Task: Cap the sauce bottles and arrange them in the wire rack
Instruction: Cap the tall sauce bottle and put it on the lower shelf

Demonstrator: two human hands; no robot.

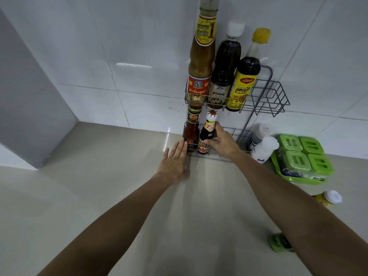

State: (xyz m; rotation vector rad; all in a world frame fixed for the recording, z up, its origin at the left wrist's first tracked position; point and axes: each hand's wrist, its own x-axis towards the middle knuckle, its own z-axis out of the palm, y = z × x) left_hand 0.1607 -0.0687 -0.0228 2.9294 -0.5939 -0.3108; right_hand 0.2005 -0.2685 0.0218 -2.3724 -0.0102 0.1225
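A two-tier grey wire rack (pixel 266 98) stands against the tiled wall. Its upper tier holds three capped bottles: a tall brown sauce bottle (pixel 201 62), a dark bottle with a white cap (pixel 225 72) and a yellow-labelled bottle with a yellow cap (pixel 244 80). On the lower tier stand a red chilli sauce bottle (pixel 190 134) and a dark sauce bottle with a white, sauce-stained cap (pixel 207 134). My right hand (pixel 223 143) grips the dark bottle's body from the right. My left hand (pixel 174 162) lies flat, its fingertips touching the red bottle's base.
To the right of the rack's lower tier stand two white squeeze bottles (pixel 262 142), one marked Salt. A green tray of lidded green boxes (pixel 302 158) sits further right. A small yellow jar (pixel 328 198) and a green lid (pixel 278 243) lie on the beige counter (pixel 99 196).
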